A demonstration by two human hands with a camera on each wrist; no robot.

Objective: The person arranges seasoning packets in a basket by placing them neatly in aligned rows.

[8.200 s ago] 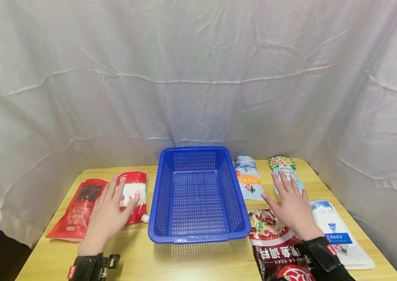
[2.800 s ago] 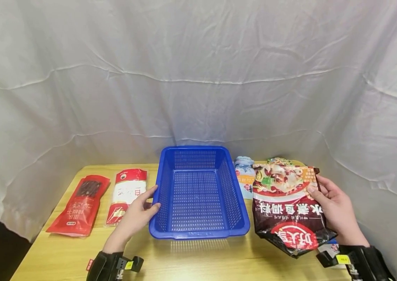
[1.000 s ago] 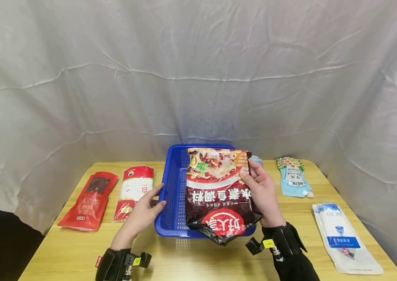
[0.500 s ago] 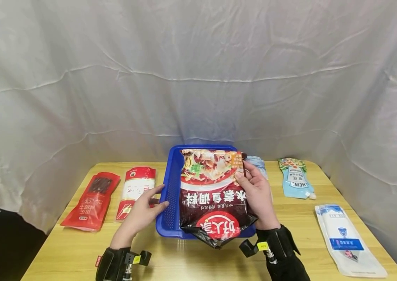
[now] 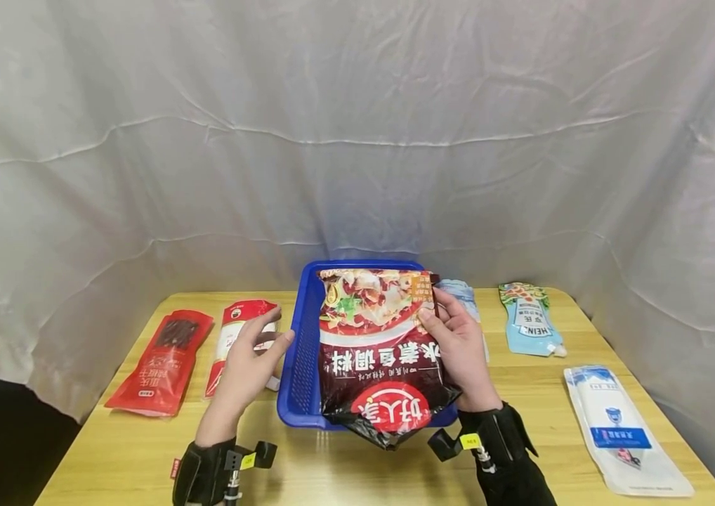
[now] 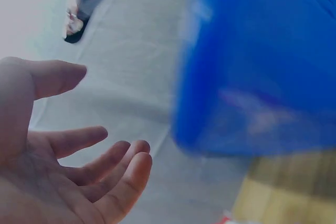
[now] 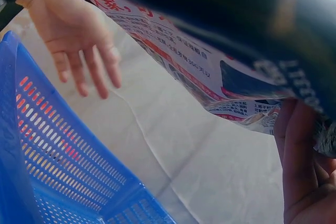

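My right hand (image 5: 458, 344) grips a large dark red seasoning packet (image 5: 383, 351) by its right edge, thumb on the front, and holds it upright over the blue plastic basket (image 5: 297, 365). From the right wrist view the packet's printed back (image 7: 210, 51) hangs above the basket's mesh wall (image 7: 63, 156), with my fingers (image 7: 299, 156) behind it. My left hand (image 5: 256, 348) hovers open just left of the basket's rim and holds nothing. In the left wrist view its palm (image 6: 79, 171) faces the basket's blurred side (image 6: 257, 61).
Left of the basket on the wooden table (image 5: 332, 471) lie a red packet (image 5: 158, 362) and a red-and-white pouch (image 5: 240, 320). To the right lie a pale blue pouch (image 5: 461, 295), a Heinz pouch (image 5: 531, 320) and a white-and-blue pouch (image 5: 617, 425). White cloth hangs behind.
My right hand lifted the dark red packet from the table's right side and carried it left over the basket. My left hand has just come off the basket's left rim.
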